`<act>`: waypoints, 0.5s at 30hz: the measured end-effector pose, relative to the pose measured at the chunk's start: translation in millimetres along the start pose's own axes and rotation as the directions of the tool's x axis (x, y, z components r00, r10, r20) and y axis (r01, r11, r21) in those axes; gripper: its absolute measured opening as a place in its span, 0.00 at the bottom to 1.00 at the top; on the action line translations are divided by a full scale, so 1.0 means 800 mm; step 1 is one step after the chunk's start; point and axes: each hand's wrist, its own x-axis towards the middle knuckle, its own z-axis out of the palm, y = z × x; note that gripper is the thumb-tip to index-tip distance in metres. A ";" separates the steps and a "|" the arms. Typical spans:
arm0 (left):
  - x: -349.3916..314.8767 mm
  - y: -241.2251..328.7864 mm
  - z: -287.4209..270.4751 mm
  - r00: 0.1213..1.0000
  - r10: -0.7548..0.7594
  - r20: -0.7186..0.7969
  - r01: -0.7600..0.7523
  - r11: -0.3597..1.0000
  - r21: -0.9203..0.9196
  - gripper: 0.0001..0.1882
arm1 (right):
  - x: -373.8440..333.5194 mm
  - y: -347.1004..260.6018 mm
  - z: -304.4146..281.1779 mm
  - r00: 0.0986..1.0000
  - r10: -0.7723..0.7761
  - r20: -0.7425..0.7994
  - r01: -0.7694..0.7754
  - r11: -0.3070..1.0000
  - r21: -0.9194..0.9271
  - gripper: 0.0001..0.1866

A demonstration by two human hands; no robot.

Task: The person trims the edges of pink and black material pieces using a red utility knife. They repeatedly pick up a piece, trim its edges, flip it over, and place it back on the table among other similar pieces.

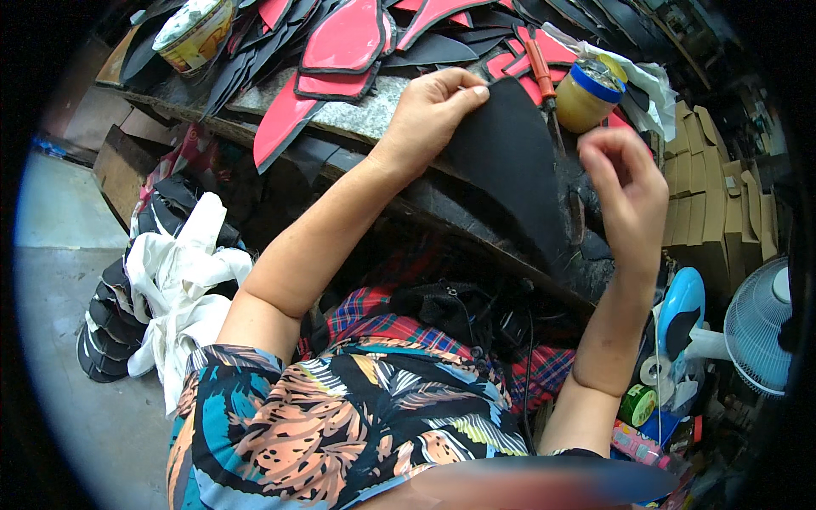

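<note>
- The black piece (510,161), thin and flat, is in front of the jar (586,98) and to its left, over the near part of the bench (348,123).
- The left hand (438,110), to the left of the jar, is clamped on the upper left corner of the black piece, between thumb and finger.
- The right hand (625,178) is in front of the jar and a little to its right, with curled fingers. It is blurred, so I cannot tell if the fingertips meet or hold something.
- Between the right hand and the black piece, in front of the jar, there is only a narrow space.
- A tool with a red handle (539,68) is just left of the jar; its thin shaft points toward the person, near the right edge of the black piece.
- Behind the jar and to its right, a white bag (663,93) leaves little room there.
- Red pieces (344,34) with black edges lie in a pile to the left of the jar; one reaches past the front edge of the bench.
- Farther left of the jar stands a tub (195,38).
</note>
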 end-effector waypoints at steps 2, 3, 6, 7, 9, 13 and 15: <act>-0.001 0.006 0.004 0.997 -0.019 -0.081 0.007 0.990 -0.139 0.10 | -0.023 -0.020 0.001 0.950 -0.132 0.284 0.061 0.968 0.245 0.12; -0.003 0.010 0.004 0.996 -0.030 -0.085 0.012 0.978 -0.206 0.09 | -0.033 -0.025 0.003 0.883 -0.110 0.457 -0.006 0.970 0.245 0.13; -0.016 0.021 0.009 0.989 -0.128 -0.079 0.092 0.930 -0.355 0.09 | -0.044 -0.011 0.030 0.844 -0.051 0.533 0.003 0.996 0.090 0.18; -0.026 0.025 0.012 0.991 -0.120 -0.050 0.088 0.901 -0.424 0.09 | -0.043 0.001 0.041 0.921 0.008 0.390 -0.031 0.998 0.051 0.20; -0.046 0.030 0.014 0.980 -0.197 0.030 0.197 0.933 -0.301 0.08 | -0.031 0.027 0.042 0.892 0.239 0.383 -0.318 0.934 0.159 0.21; -0.061 0.030 0.012 0.933 -0.264 0.245 0.332 0.894 -0.300 0.11 | -0.010 0.064 0.050 0.962 0.248 0.117 -0.255 0.652 0.715 0.17; -0.058 0.028 0.005 0.949 -0.221 0.225 0.267 0.943 -0.197 0.15 | -0.005 0.071 0.055 0.962 0.255 0.101 -0.251 0.666 0.703 0.16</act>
